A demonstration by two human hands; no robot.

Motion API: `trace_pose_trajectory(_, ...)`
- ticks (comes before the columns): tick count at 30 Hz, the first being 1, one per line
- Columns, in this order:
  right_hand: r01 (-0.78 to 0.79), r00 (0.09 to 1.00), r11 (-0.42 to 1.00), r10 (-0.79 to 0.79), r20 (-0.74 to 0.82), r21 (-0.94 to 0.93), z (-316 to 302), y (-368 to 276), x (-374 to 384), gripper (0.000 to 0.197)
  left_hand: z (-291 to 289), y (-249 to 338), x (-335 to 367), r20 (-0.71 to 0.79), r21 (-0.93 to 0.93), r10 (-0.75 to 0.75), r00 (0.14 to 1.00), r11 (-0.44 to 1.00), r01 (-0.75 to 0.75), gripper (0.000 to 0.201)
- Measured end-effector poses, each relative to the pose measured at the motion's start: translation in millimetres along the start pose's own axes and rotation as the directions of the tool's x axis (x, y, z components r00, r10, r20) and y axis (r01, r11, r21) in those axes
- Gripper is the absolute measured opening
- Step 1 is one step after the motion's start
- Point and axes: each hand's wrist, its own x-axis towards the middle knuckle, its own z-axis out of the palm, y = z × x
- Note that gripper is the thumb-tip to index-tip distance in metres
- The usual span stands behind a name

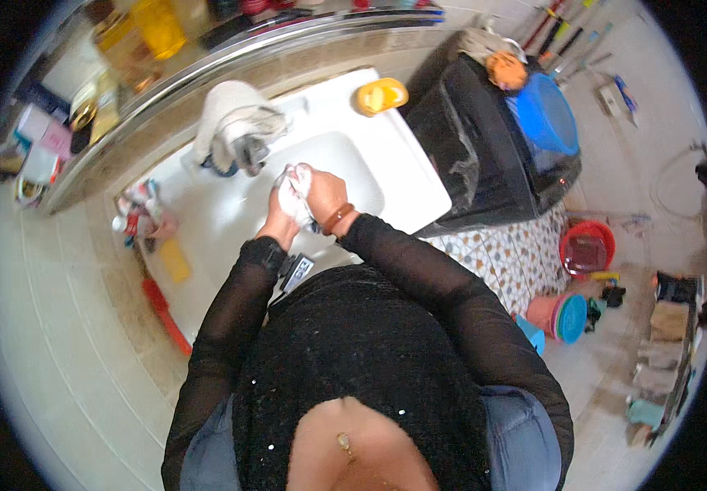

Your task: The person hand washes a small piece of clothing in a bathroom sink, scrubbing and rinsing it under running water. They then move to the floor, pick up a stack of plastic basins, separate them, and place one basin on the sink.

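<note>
Head view: white sink; beige cloth draped at the sink's back; over the sink, the wearer's right hand and left hand, both closed around a white, foamy-looking item, material unclear; judged lathered but unrinsed, handling under way

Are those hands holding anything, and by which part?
A white bundle, possibly cloth, between left hand and right hand; which part they grip is unclear.

"What's on the washbasin?"
"A soap dish at its far right corner, a cloth midway along its back."
"Around it?"
"A shelf behind, buckets to its right."
</note>
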Motion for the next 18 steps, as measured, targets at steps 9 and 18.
trace_pose_trajectory(9, 0.026, 0.995, 1.000, -0.026, 0.101, -0.001, -6.1, -17.4, -5.8, 0.030, 14.3, 11.7, -7.8, -0.373, 0.292, 0.020, 0.928, 0.952, 0.097, 0.033)
trace_pose_trajectory(18, -0.008, 0.998, 0.996, 0.013, 0.059, -0.086, -15.9, -14.8, 1.0, 0.028, 26.3, 7.0, -11.5, -0.223, 0.128, 0.014, 0.975, 0.992, 0.015, 0.027)
